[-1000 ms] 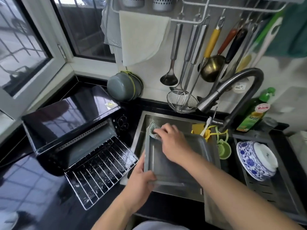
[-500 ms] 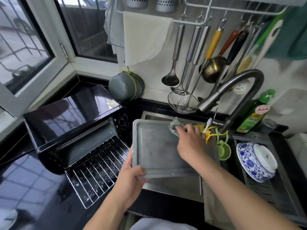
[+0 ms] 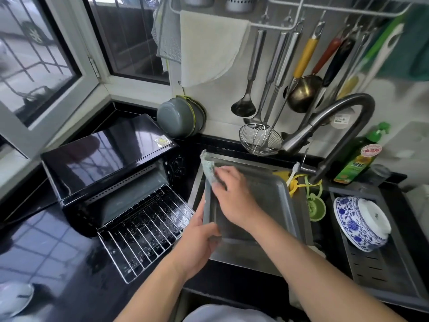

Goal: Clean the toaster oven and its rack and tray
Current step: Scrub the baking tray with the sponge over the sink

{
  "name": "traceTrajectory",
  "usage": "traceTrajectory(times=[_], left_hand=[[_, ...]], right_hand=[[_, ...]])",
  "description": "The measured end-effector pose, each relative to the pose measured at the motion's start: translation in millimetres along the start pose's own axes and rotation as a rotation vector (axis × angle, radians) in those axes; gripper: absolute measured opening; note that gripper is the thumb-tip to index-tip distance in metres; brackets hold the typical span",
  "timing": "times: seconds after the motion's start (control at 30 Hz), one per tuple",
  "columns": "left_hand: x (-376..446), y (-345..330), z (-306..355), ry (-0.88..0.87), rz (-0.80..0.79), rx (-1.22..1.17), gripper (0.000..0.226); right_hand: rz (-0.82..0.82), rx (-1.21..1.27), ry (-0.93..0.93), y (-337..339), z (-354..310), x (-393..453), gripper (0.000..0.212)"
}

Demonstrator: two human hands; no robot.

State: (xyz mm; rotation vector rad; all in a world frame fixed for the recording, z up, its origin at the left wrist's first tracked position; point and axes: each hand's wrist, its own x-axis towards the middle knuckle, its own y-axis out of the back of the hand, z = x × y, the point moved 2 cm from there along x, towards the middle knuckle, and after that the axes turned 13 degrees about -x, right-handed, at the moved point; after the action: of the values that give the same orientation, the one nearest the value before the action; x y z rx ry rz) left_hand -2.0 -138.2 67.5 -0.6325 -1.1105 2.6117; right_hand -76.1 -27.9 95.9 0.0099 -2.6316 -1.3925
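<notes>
While the left hand (image 3: 199,242) grips the near left corner of the grey tray (image 3: 264,201), fingers curled round its rim, the tray is held tilted over the sink (image 3: 243,256), its hollow side facing right. Right hand (image 3: 232,191): inside the tray at its upper left edge, fingers bent onto a pale green scouring pad (image 3: 207,167), which it presses against the rim; part of the pad sticks up above the tray's far corner. Black toaster oven (image 3: 111,159): on the dark counter, just left of the sink, door open. Wire rack (image 3: 144,231): lying across the lowered door, jutting toward the left hand, apart from it. Faucet (image 3: 325,126): arched over the sink's far right.
</notes>
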Motion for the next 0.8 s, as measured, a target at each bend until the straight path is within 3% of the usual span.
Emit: traceTrajectory(times=[0.07,0.13,0.23,0.3,0.37,0.53,0.7,0.8], left_hand=[[0,2,1,0.008,0.052,-0.017,0.084],[-2,5,-2,0.018,0.096,-0.018,0.078],[-6,1,-9,0.012,0.045,0.088,0.091],[-9,-6,-10,0.016,-0.002,0.101,0.097],[-11,-12,-2,-0.024,-0.038,0.050,0.096],[-8,-1,21,-0.038,-0.086,0.093,0.105],[-14,-7,13,0.010,-0.123,0.126,0.110],[-10,-6,11,-0.028,-0.102,0.050,0.100]], right_hand=[[-0.265,0.196,0.044,1,-11,-19,0.036],[-0.389,0.118,0.154,0,-10,-36,0.039],[-0.120,-0.134,0.124,2,0,-6,0.037],[0.031,-0.210,-0.011,8,7,20,0.032],[0.165,-0.241,-0.030,8,7,12,0.031],[0.105,-0.203,0.213,2,-15,-47,0.047],[0.232,-0.166,-0.112,26,1,17,0.016],[0.165,0.026,-0.163,18,-15,-3,0.010]])
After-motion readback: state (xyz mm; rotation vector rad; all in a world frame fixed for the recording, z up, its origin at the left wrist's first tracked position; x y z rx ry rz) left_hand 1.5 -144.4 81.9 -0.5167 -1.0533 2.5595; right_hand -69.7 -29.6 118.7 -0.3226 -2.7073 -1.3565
